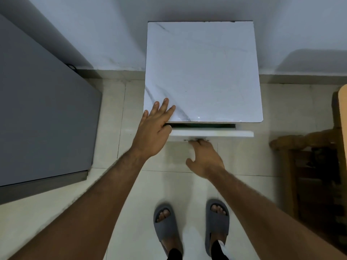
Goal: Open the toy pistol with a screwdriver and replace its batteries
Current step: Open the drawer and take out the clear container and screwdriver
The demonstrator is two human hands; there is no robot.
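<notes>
wall: plain white wall across top | floor: glossy beige floor tiles | centre: white marble-top cabinet | left: grey flat-topped unit | right edge: brown wooden chair | light: dim

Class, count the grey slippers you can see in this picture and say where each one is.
2. One grey slipper is on the person's left foot, the other grey slipper on the right foot; both stand on the tiled floor before the cabinet.

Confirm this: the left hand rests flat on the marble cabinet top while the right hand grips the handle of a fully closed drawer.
Not quite. In the head view the drawer is slightly open, not closed. The left hand does rest on the marble top, and the right hand is at the handle.
</notes>
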